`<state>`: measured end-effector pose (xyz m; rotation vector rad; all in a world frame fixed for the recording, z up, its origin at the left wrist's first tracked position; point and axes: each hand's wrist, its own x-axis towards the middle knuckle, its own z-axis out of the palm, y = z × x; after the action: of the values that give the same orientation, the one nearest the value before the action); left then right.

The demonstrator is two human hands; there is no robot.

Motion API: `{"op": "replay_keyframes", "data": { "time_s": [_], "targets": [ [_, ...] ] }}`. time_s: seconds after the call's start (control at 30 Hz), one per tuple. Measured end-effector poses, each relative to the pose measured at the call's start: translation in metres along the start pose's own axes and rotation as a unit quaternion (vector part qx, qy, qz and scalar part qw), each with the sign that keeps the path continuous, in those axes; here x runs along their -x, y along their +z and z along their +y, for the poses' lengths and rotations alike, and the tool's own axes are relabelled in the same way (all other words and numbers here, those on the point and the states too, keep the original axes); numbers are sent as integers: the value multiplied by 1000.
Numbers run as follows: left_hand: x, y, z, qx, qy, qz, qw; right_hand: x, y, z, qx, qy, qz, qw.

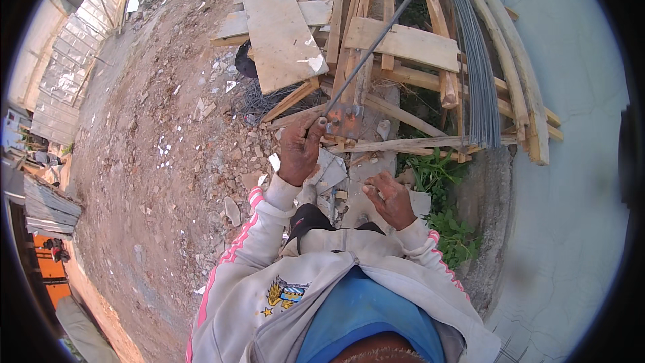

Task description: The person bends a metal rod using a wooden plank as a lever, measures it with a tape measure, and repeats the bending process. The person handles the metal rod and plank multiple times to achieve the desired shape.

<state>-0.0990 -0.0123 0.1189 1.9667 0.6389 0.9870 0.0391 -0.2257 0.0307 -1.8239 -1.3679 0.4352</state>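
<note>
My left hand [300, 151] is closed around the near end of a long thin steel rod [378, 45]. From my fingers the rod slants up and away to the right, over the timber, and leaves the view at the top. Just right of the left fingertips, a rust-orange metal plate with short pegs [346, 121] sits on the end of a wooden board. My right hand [391, 202] hovers lower and nearer to me, with fingers loosely bent and apart; nothing shows in it. A bundle of thin grey steel rods [476, 67] lies on the timber at the right.
Stacked planks [403, 44] and a broad pale board [279, 27] fill the space ahead. Tangled wire [272, 99] lies beneath that board. Broken rubble [222, 141] covers the ground on the left. Green weeds [447, 222] grow along the pale wall [564, 181] at right.
</note>
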Motion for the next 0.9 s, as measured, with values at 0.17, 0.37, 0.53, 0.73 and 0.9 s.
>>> {"op": "replay_keyframes", "data": {
  "time_s": [0.17,0.37,0.53,0.73,0.9],
  "targets": [
    [20,46,-50,-114,-72,5,991,12,-13,26,-21,-16,12,1000],
    [32,62,-73,-201,-135,17,970,7,-15,36,-22,-23,-1,999],
    [32,69,-87,-234,-112,50,965,-18,-30,31,-7,-13,-24,1000],
    [29,81,-67,-197,-112,53,973,-56,-39,37,15,-49,-37,998],
    [25,82,-60,-242,-133,52,960,-103,-51,25,-2,-114,-21,993]
  ]
}}
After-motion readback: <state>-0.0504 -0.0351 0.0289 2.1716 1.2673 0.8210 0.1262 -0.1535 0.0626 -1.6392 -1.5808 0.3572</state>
